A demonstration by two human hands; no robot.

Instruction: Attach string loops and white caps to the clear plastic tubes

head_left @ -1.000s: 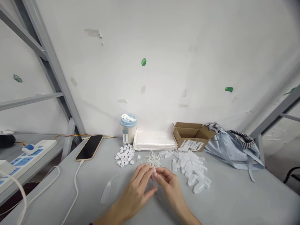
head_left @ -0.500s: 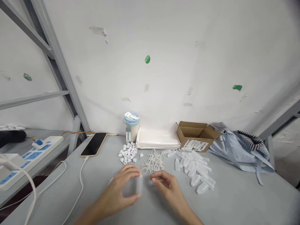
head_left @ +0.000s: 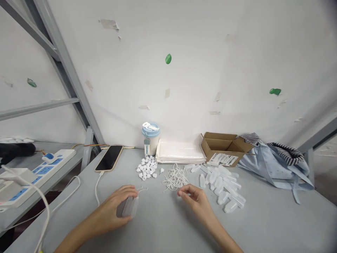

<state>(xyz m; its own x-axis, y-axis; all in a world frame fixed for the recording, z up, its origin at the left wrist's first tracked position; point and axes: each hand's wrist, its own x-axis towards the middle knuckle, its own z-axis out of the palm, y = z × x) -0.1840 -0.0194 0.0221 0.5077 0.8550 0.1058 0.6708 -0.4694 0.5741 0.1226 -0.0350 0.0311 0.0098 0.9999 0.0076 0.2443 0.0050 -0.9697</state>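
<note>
My left hand [head_left: 116, 207] is curved around translucent plastic tubes [head_left: 131, 206] on the grey table, thumb at their near end and fingers at the far end, where a white cord sticks out. My right hand [head_left: 196, 200] has thumb and forefinger pressed together near the tangle of white cords [head_left: 176, 177]; anything between the fingertips is too small to make out. Small white caps [head_left: 147, 167] lie in a pile behind and between the hands. To the right of my right hand is a heap of translucent plastic tubes [head_left: 222, 182].
Along the wall stand a cup with a blue lid [head_left: 151, 138], a stack of white packets [head_left: 180, 153], an open cardboard box [head_left: 223, 149] and a light blue cloth bag [head_left: 271, 165]. At left are a phone [head_left: 109, 159], its cable and a power strip [head_left: 44, 172].
My left hand has moved left, and the tube it was holding now lies with others on the table. My right hand has shifted slightly right and up, its fingertips closing. The view has shifted slightly.
</note>
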